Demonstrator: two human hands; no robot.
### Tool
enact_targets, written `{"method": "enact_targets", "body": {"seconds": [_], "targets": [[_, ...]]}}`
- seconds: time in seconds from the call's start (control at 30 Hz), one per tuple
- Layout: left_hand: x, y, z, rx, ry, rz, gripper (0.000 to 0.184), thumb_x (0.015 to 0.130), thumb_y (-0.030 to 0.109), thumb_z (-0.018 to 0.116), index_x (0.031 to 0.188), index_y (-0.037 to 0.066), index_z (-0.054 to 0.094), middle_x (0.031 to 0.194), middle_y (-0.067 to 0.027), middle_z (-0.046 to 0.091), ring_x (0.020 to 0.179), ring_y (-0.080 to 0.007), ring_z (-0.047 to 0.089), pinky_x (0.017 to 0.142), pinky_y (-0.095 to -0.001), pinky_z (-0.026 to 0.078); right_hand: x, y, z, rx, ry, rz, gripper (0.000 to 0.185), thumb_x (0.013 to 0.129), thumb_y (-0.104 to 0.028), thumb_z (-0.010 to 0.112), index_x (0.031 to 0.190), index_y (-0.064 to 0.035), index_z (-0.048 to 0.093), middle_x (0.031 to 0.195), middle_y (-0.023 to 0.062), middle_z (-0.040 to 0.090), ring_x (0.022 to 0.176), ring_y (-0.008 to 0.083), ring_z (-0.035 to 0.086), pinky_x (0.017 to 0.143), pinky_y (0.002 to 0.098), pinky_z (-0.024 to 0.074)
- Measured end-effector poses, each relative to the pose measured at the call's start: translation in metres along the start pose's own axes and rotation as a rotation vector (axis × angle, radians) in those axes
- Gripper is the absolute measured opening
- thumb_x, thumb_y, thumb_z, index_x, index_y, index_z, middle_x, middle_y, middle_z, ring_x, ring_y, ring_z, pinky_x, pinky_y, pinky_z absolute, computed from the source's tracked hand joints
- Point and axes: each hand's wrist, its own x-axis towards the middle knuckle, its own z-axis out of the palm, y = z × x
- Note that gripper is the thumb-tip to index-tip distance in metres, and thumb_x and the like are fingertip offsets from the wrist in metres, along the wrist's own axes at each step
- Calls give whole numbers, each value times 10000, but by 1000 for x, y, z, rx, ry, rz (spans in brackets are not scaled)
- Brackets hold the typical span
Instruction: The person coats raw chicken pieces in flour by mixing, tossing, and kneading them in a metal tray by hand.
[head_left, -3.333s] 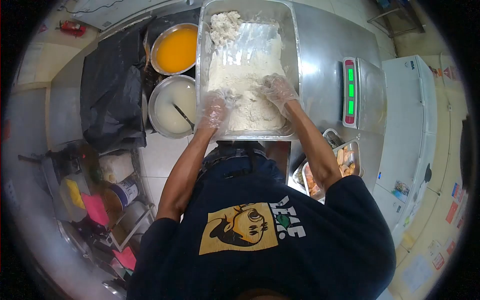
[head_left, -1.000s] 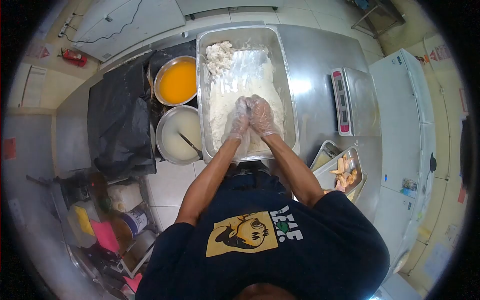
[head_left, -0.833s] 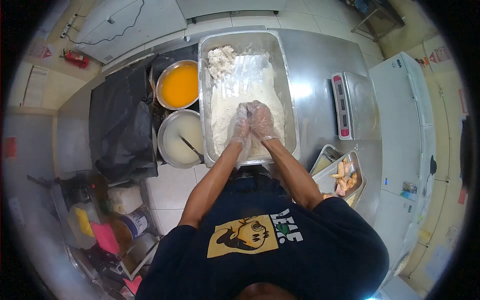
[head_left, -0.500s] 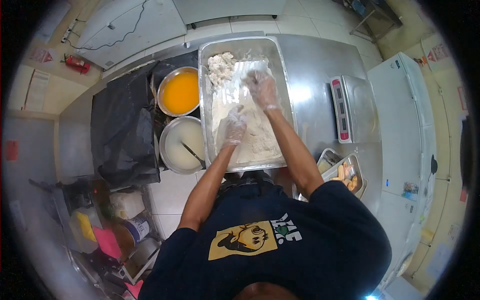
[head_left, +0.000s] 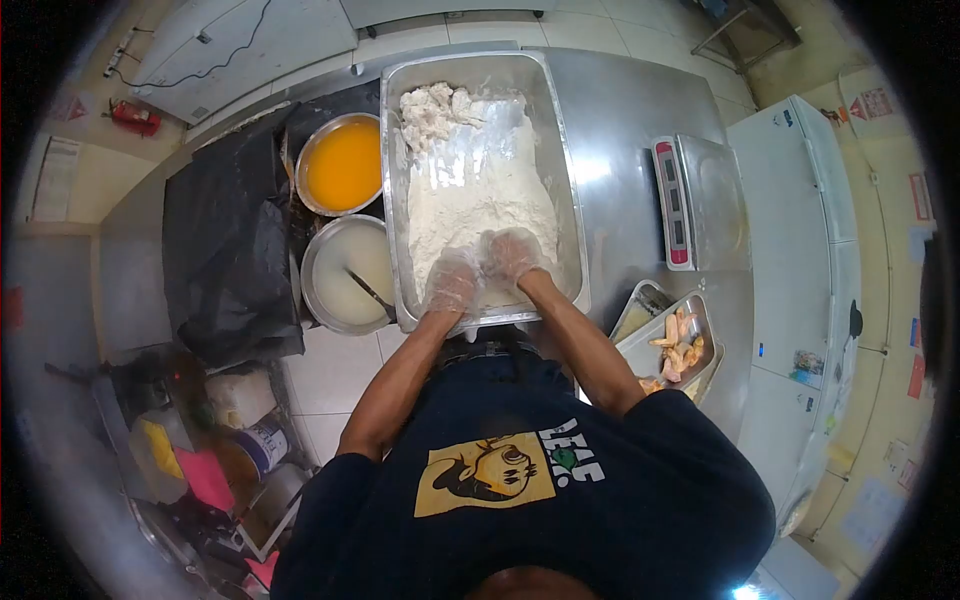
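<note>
A deep metal tray (head_left: 570, 190) holds white flour (head_left: 480, 200), spread thickest over its middle and near part. Both my hands wear clear plastic gloves and press into the flour at the near end. My left hand (head_left: 453, 282) is by the near left corner, and my right hand (head_left: 512, 255) is close beside it. Their fingers point down into the flour and are largely hidden. At the far left of the tray lies a heap of lumpy, flour-coated pieces (head_left: 430, 115), apart from my hands.
Left of the tray stand a bowl of orange liquid (head_left: 345, 165) and a bowl of cloudy liquid (head_left: 340, 270) with a dark-handled utensil (head_left: 370, 288). To the right are a scale (head_left: 705, 200) and a smaller tray (head_left: 708, 350) with raw chicken pieces (head_left: 680, 345). Black sheeting (head_left: 225, 240) covers the left side.
My right hand has come from the tray's far part down to the near end. My left hand has drawn back slightly toward me. More flour now covers the middle.
</note>
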Motion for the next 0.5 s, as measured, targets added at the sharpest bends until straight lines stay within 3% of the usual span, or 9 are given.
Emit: {"method": "enact_targets", "body": {"seconds": [0.1,0.17,0.2,0.27,0.37,0.4,0.43,0.5], "targets": [[-10,-6,6,-64,25,31,220,821,202,519,891,12,604,784,-195,589,776,-355,595,705,-455,457,12,7,25,106,99,0,296,822,-347,524,900,-72,600,802,137,654,767,301,637,657,364,505],[-5,2,-14,279,2,29,274,799,265,576,900,18,638,827,-202,610,788,-336,601,700,-445,463,30,12,43,146,166,-23,302,840,-335,516,910,-51,589,808,137,653,751,297,632,655,347,505],[-2,7,-26,273,-7,24,274,799,265,576,900,18,638,827,-202,610,788,-336,601,700,-445,463,37,14,47,285,222,-40,263,822,-300,524,876,-52,591,793,148,645,742,302,630,646,362,499],[5,16,-43,-192,125,-182,291,819,267,567,951,12,612,833,-186,637,741,-337,617,670,-422,483,45,19,57,569,332,-57,186,784,-230,538,808,-54,594,762,171,630,725,311,626,630,390,487],[11,-1,-41,-435,131,-307,323,789,284,624,962,12,601,744,-158,623,669,-275,616,615,-395,478,45,20,62,847,443,-64,113,747,-160,553,741,-57,597,732,195,614,708,321,622,613,419,475],[11,-4,-40,-435,126,-310,323,789,284,624,962,12,601,744,-158,623,669,-275,616,615,-395,478,45,18,60,728,437,-40,100,736,-134,552,728,-44,594,727,195,610,698,315,616,610,409,472],[11,-7,-40,-713,113,-383,269,805,226,614,984,26,598,788,-134,620,682,-239,605,624,-354,481,45,16,58,610,430,-19,88,725,-109,551,715,-30,591,722,194,605,688,308,611,608,398,468],[13,-11,-41,-1273,93,-518,199,838,111,594,1029,55,592,875,-88,613,708,-166,582,641,-271,485,28,12,26,688,468,-53,98,732,-118,553,750,-38,607,722,188,606,679,308,602,611,392,468]]}}
